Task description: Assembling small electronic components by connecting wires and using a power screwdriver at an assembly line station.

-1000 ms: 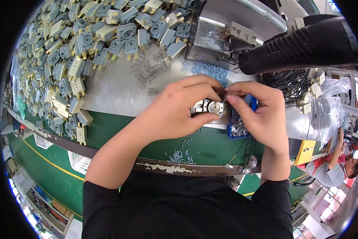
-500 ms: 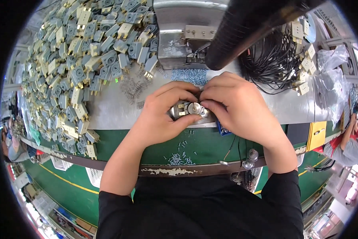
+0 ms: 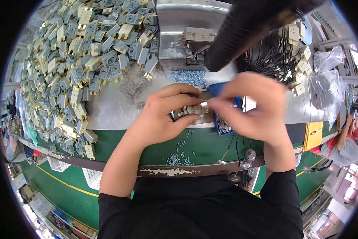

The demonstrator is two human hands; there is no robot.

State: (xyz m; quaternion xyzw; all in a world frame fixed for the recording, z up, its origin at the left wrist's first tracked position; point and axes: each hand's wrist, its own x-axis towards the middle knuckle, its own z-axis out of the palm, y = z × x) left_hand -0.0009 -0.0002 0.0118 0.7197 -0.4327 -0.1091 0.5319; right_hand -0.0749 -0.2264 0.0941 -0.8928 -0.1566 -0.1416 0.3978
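My left hand [image 3: 163, 113] is closed around a small assembly [image 3: 193, 110] with a round metal disc on top and brass-coloured contacts, low over the metal work surface. The fingers lie behind it and the thumb in front. To its right, my right hand [image 3: 254, 107] is smeared by motion, thumb and fingertips toward the assembly, above a blue tray [image 3: 216, 88] of small metal parts. Whether these fingertips hold anything cannot be made out. Small bluish screws [image 3: 189, 77] lie in a heap just beyond my hands, and thin springs [image 3: 133, 89] are scattered to the left.
Grey and cream plug housings [image 3: 95, 49] with brass pins are piled high at the left. A metal machine block [image 3: 173, 36] and a thick dark tube [image 3: 242, 32] stand at the back. Black cables [image 3: 270, 59] with cream plugs lie right. Loose screws [image 3: 179, 160] dot the green mat.
My right hand has come away from the assembly and moved right, over the blue tray, which shows more now. My left hand stays in place, still holding the assembly.
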